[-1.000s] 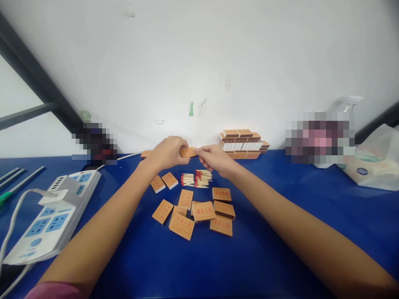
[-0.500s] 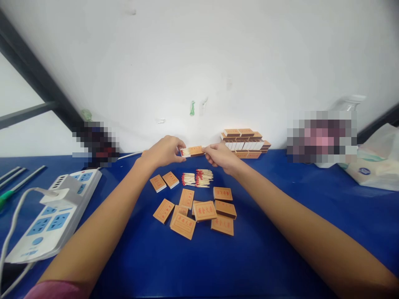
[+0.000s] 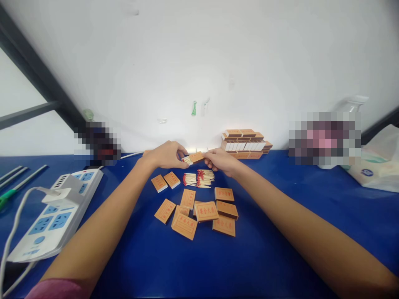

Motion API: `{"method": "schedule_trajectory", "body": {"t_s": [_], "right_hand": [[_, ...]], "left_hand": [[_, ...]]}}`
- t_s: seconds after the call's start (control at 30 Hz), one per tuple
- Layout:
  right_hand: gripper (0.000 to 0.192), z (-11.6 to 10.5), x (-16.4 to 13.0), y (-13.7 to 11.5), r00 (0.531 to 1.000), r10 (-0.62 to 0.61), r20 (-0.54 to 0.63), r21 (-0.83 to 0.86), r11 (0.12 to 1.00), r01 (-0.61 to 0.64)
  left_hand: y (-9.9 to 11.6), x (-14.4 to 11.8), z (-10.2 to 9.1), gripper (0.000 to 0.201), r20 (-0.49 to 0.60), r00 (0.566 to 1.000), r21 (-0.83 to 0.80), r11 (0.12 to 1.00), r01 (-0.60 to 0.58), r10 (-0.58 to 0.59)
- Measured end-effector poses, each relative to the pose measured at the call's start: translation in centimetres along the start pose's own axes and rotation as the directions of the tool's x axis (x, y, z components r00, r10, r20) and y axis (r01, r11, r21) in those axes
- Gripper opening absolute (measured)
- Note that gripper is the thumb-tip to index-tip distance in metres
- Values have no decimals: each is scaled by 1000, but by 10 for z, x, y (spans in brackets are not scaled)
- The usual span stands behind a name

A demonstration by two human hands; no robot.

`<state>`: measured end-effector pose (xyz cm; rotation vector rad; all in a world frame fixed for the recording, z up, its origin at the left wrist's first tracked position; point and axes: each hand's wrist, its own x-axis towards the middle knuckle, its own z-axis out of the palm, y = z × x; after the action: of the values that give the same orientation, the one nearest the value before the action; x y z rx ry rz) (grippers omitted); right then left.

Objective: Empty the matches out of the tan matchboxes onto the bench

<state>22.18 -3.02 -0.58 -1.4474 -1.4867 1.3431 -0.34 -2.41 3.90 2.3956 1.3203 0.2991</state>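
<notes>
Between my two hands is a partly slid-open matchbox, its red-tipped matches showing at the left end. My left hand grips the tray end, thumb below and fingers above. The right end is pinched by my right hand. Just below lie two loose piles of matches on the blue table. Two matchboxes rest side by side to the left of the piles. Nearer to me several more closed matchboxes are scattered, some overlapping.
A stack of matchboxes stands against the white wall at the back right. On the left lies a power strip with a plugged-in white adapter and cable, beside a green-handled tool. A tissue pack sits at the far right.
The matchbox has tilted, its left end dropping lower. Less of the tray sticks out of the sleeve than before. My hands have stayed close to the same place.
</notes>
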Motion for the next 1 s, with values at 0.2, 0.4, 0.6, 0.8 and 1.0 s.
{"method": "schedule_trajectory", "body": {"t_s": [0.2,0.4,0.6,0.8,1.0], "right_hand": [[34,0,2,1,1000,13,4,-3,1000,-13],[36,-9,4,4,998,13,-64,-172,985,-24],[33,-19,5,9,985,-111,-129,-441,896,43],[14,-12,1,3,913,-405,51,-588,727,355],[29,-4,1,4,895,-371,247,-440,780,444]], "left_hand": [[3,2,0,25,-7,999,30,998,-51,51],[-8,1,-5,25,-25,999,100,995,-20,23],[-6,3,0,29,10,1000,44,999,-19,19],[0,5,5,34,-33,998,19,998,-53,53],[-2,7,10,33,-35,995,-32,995,-91,90]]}}
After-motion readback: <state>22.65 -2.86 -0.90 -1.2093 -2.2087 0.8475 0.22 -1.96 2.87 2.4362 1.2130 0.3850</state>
